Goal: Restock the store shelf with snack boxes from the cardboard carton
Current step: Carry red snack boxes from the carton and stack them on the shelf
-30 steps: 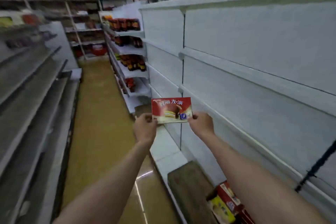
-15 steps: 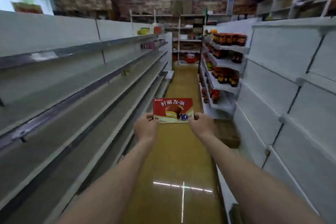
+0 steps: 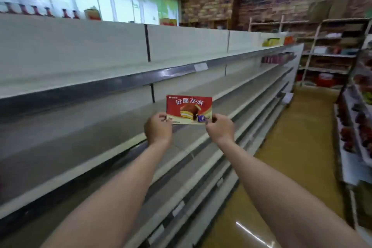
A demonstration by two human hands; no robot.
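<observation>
Here the left hand and right hand each pinch a lower corner of the red snack box, holding it upright, label facing back, probably to square it for the bare shelf at ten o'clock

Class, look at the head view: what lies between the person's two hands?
The red snack box, upright, pinched at its lower corners by the left hand and right hand. Nothing else shows between them.
</observation>
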